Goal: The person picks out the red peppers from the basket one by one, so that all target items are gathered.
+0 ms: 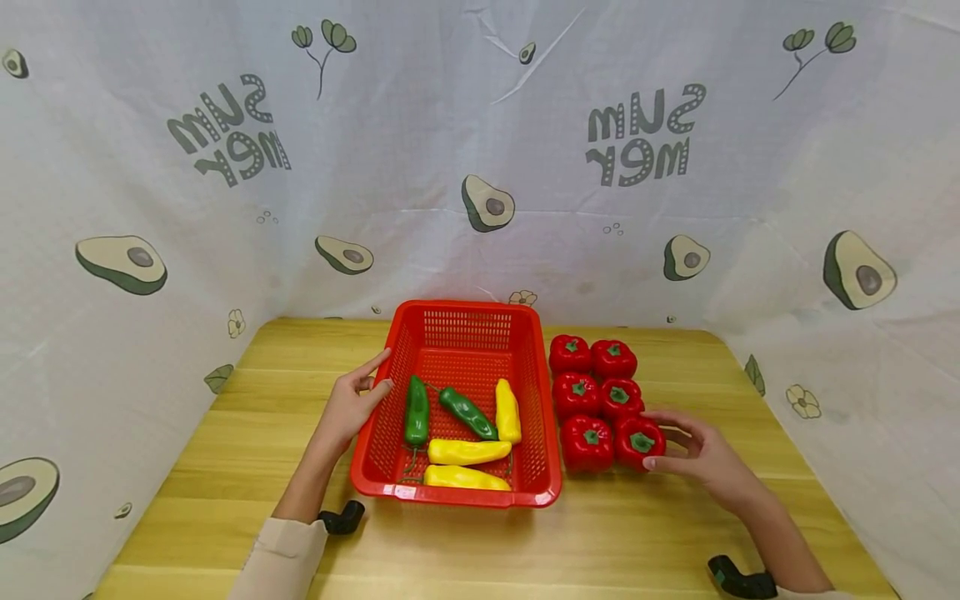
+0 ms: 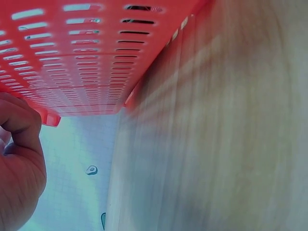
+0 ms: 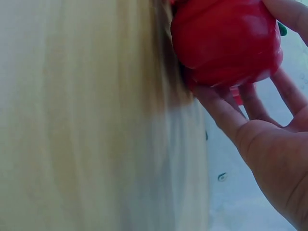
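A red plastic basket [image 1: 470,364] with slotted walls stands in the middle of the table. Its floor bears two green peppers [image 1: 467,413] and three yellow peppers [image 1: 507,412]. My left hand [image 1: 352,408] grips the basket's left rim, thumb over the edge; the left wrist view shows the curled hand [image 2: 21,163] beside the basket wall [image 2: 86,57]. At the right, my right hand [image 1: 701,457] holds the front right red bell pepper [image 1: 638,442] between thumb and fingers. In the right wrist view, fingers wrap around that bell pepper [image 3: 226,41].
Several more red bell peppers [image 1: 587,443] stand in two columns close to the basket's right wall. The wooden table [image 1: 225,467] ends at a white cloth [image 1: 420,258] printed with avocados, which hangs at the back and both sides.
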Demonstrator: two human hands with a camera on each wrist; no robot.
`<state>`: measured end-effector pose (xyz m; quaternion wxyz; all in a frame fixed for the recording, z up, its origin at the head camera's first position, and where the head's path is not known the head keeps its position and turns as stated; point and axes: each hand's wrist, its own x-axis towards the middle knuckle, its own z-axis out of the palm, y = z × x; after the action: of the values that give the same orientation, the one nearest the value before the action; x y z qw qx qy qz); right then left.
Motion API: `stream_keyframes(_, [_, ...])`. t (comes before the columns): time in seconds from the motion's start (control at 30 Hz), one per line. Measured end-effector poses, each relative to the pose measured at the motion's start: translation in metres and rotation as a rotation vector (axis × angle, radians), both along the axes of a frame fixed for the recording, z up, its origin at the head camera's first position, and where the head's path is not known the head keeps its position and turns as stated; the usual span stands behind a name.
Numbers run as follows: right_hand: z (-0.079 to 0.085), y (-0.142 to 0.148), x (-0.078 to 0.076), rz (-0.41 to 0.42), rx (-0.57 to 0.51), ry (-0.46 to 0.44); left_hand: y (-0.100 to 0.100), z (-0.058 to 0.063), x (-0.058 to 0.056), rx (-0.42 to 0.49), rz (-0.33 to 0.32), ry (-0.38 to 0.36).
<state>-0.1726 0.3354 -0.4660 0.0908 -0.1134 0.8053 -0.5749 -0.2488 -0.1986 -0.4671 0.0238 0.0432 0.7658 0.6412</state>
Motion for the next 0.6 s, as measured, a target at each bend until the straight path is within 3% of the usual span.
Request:
stream_keyframes(0.27, [-0.0061,0.002,0.0009,0.014,-0.031,-0.05,0.0006,0.0001,0.0001,0.013,-0.004,-0.009])
stream_keyframes(0.6, [0.0004,0.0052,0.0008,0.017,-0.004,-0.124,0.0004,0.0006,-0.0006,0.024,-0.023,-0.008])
